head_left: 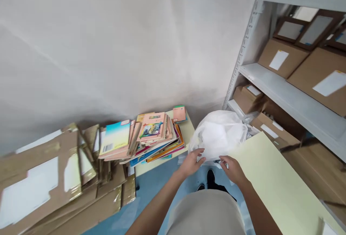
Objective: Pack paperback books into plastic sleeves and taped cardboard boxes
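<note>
A bulging white plastic bag [218,134] sits ahead of me at the corner of a pale yellow table [273,181]. My left hand [192,161] pinches the bag's lower left edge with thumb and fingers closed on the plastic. On the bag's lower right edge, my right hand [231,168] grips with curled fingers. Both forearms reach forward from the bottom of the view.
A messy pile of colourful books [143,136] lies on a pale yellow surface to the left. Flattened cardboard boxes [54,181] are heaped at lower left. A grey metal shelf [292,98] with cardboard boxes [321,76] stands on the right. Blue floor [154,188] shows below.
</note>
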